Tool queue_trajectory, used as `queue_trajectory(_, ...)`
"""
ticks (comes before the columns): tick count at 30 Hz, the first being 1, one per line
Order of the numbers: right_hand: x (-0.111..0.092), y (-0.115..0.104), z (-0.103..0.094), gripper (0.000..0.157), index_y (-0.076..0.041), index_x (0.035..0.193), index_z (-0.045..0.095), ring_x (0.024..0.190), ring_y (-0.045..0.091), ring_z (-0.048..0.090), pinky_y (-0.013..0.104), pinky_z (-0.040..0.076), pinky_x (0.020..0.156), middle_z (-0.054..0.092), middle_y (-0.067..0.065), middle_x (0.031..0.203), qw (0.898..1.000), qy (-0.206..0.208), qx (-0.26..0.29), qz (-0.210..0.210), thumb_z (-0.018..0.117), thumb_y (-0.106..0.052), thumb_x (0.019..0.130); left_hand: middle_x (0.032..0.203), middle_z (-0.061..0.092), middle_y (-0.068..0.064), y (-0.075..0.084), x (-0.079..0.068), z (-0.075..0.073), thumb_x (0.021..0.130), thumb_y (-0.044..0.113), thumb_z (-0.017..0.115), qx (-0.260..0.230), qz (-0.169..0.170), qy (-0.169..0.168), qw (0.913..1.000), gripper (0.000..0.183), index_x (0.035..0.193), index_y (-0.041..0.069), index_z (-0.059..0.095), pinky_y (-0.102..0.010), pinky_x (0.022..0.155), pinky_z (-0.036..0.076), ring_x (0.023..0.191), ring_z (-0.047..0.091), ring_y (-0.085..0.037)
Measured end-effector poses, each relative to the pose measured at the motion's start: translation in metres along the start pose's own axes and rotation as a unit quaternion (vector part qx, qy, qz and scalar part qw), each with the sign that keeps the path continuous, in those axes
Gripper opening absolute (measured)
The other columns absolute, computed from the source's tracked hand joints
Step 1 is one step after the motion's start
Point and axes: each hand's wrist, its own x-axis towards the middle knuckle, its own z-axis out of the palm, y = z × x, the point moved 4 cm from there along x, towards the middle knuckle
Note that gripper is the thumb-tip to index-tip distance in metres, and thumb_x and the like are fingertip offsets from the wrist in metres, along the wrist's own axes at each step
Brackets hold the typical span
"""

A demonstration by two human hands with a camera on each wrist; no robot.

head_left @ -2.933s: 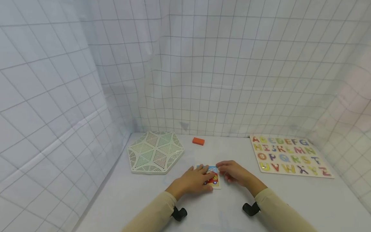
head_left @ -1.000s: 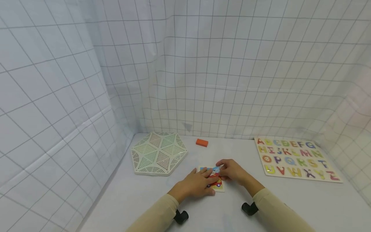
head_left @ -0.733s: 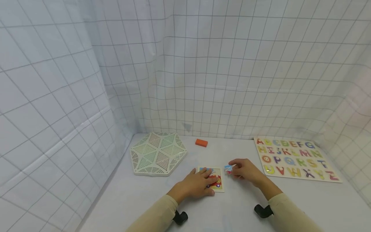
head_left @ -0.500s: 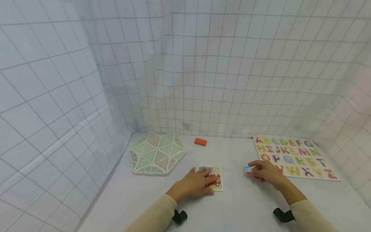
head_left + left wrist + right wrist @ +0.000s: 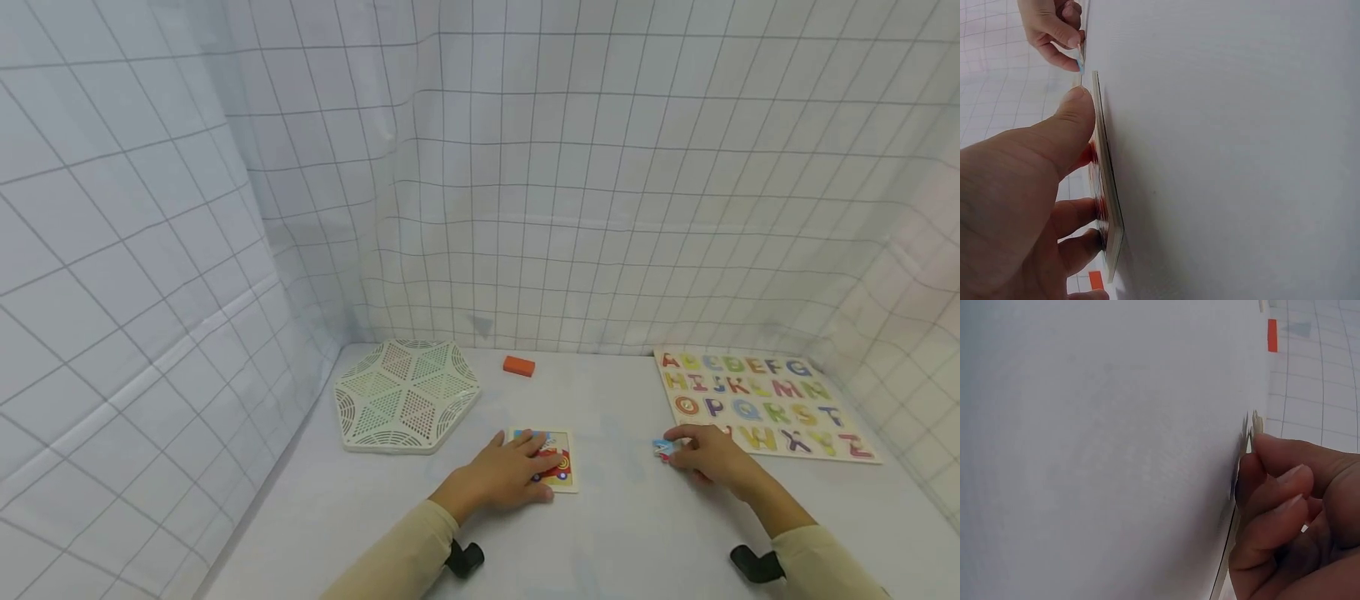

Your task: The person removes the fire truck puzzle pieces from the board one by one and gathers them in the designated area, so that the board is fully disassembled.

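Showing edge-on in left-wrist view: layered sides of the cream-bordered, red-yellow-blue vehicle puzzle (image 5: pixel 562 477) (flat, face-up in head view). Left hand (image 5: pixel 506 473) lies over it, fingers spread. Right hand (image 5: pixel 711 457), lower fingers curled, pinches a small flat blue-and-red puzzle piece (image 5: pixel 662 450) near the cream rectangular alphabet board (image 5: pixel 731 397).

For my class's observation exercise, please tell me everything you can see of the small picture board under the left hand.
The small picture board is a thin, four-sided panel, apparently wooden, with a pale border and edge. It lies face up on the white surface. Its picture shows blue at the top, red below and some yellow, with wheel-like circles. The left hand rests on it, fingers spread, hiding much of its left side.
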Motion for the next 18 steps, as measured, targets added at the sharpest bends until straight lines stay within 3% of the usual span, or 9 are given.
queue_trajectory(6,-0.001,-0.008,-0.001,0.042,0.003,0.13,0.064,0.074,0.021,0.048,0.032,0.04,0.06,0.054,0.007,0.084,0.997,0.026,-0.066,-0.036,0.07,-0.009,0.09,0.168,0.027,0.001,-0.002,0.001,-0.001,0.097,0.066,0.049,0.005,0.003,-0.002,1.0,0.063,0.155,0.044,0.04,-0.061,0.121,0.022,0.156,0.023,-0.024)
queue_trajectory(12,0.001,-0.013,-0.001,0.045,0.003,0.134,0.06,0.076,0.021,0.053,0.034,0.043,0.064,0.061,0.009,0.089,0.994,0.045,-0.092,-0.029,0.067,-0.009,0.091,0.169,0.026,0.002,-0.002,0.003,-0.001,0.097,0.066,0.05,0.005,0.002,-0.006,1.0,0.063,0.156,0.044,0.039,-0.06,0.122,0.021,0.156,0.021,-0.023)
queue_trajectory(16,0.003,-0.021,0.002,0.044,0.003,0.134,0.06,0.075,0.019,0.056,0.033,0.046,0.063,0.065,0.007,0.091,0.996,0.053,-0.069,-0.022,0.065,-0.015,0.094,0.168,0.026,0.002,-0.001,0.002,0.0,0.097,0.066,0.05,0.004,0.004,-0.006,1.0,0.064,0.156,0.043,0.039,-0.06,0.121,0.022,0.156,0.023,-0.024)
queue_trajectory(18,0.005,-0.027,0.007,0.043,0.002,0.135,0.059,0.07,0.018,0.055,0.031,0.045,0.058,0.064,0.007,0.09,0.999,0.041,-0.026,-0.02,0.065,-0.017,0.097,0.168,0.027,0.001,0.0,0.001,-0.001,0.097,0.066,0.051,0.001,0.004,-0.006,1.0,0.064,0.155,0.043,0.04,-0.06,0.121,0.023,0.156,0.023,-0.024)
